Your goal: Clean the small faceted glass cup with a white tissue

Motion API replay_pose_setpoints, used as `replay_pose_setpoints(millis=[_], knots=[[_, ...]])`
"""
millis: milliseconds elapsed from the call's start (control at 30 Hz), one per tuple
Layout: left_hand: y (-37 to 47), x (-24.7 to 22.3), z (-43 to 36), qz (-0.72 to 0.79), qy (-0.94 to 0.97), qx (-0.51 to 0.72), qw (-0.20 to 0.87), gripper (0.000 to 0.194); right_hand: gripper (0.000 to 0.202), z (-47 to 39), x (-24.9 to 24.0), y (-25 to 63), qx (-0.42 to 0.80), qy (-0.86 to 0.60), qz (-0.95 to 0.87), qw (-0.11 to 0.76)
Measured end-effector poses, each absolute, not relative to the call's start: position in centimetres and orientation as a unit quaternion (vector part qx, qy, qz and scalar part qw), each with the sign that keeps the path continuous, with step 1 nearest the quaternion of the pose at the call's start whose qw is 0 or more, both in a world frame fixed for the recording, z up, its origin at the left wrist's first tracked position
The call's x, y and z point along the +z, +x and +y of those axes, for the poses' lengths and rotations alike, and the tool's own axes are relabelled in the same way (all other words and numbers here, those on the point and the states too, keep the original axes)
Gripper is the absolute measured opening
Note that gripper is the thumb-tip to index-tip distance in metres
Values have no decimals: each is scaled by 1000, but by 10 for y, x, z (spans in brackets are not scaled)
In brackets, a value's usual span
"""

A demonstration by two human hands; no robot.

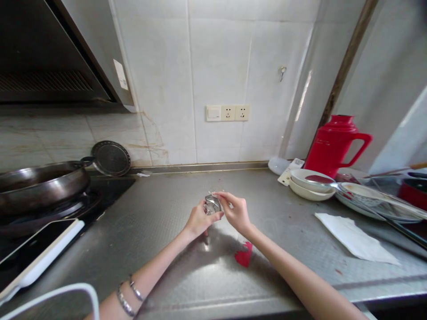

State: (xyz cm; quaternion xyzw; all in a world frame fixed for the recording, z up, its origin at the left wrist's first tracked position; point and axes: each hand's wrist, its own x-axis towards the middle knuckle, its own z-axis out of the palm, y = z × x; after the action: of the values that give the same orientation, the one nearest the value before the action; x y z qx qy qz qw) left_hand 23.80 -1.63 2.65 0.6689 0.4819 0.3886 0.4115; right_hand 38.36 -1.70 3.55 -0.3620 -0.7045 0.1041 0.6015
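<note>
My left hand [199, 221] wraps its fingers and thumb round a small shiny silver-grey object [212, 205] above the middle of the counter. Whether this is metal, foil or clear plastic I cannot tell. At its upper right edge my right hand [238, 214] is closed in a pinch of thumb and forefinger. A small whitish bit shows by those fingertips, too small to name. A torn red scrap [244, 255] lies on the metal counter [167, 262], below my right wrist.
On the left, a steel pan [66, 186] stands on the black stove, with a white-edged device [43, 253] in front. To the right are stacked bowls [312, 190], a red thermos jug [333, 149], plates [360, 206] and a white paper napkin [355, 238]. Wall sockets [228, 113] sit behind.
</note>
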Motion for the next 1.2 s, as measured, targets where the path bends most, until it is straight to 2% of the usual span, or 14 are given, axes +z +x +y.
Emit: replay_pose_setpoints(millis=[267, 433, 567, 700, 800, 833, 933, 1033, 1200], knots=[[234, 31, -8, 463, 686, 400, 393, 41, 21, -28, 37, 380, 102, -294, -743, 593], [234, 28, -10, 472, 662, 415, 408, 46, 22, -13, 35, 386, 149, -383, -642, 647], [235, 30, -13, 451, 662, 402, 444, 47, 30, 0, 31, 388, 260, -384, -614, 639], [233, 37, -12, 438, 633, 407, 492, 50, 43, 1, 33, 388, 417, -335, -612, 582], [229, 41, -8, 424, 609, 397, 540, 54, 44, -4, 37, 391, 485, -285, -637, 526], [228, 41, -7, 420, 604, 393, 551, 55, 47, -5, 38, 391, 489, -273, -651, 511], [225, 40, -6, 417, 596, 375, 575, 58, 75, -5, 34, 391, 469, -261, -691, 484], [225, 38, -7, 419, 593, 348, 593, 62, 94, -3, 22, 387, 418, -272, -716, 488], [226, 36, -10, 408, 582, 325, 624, 66, 101, 2, 9, 384, 387, -295, -715, 502]])
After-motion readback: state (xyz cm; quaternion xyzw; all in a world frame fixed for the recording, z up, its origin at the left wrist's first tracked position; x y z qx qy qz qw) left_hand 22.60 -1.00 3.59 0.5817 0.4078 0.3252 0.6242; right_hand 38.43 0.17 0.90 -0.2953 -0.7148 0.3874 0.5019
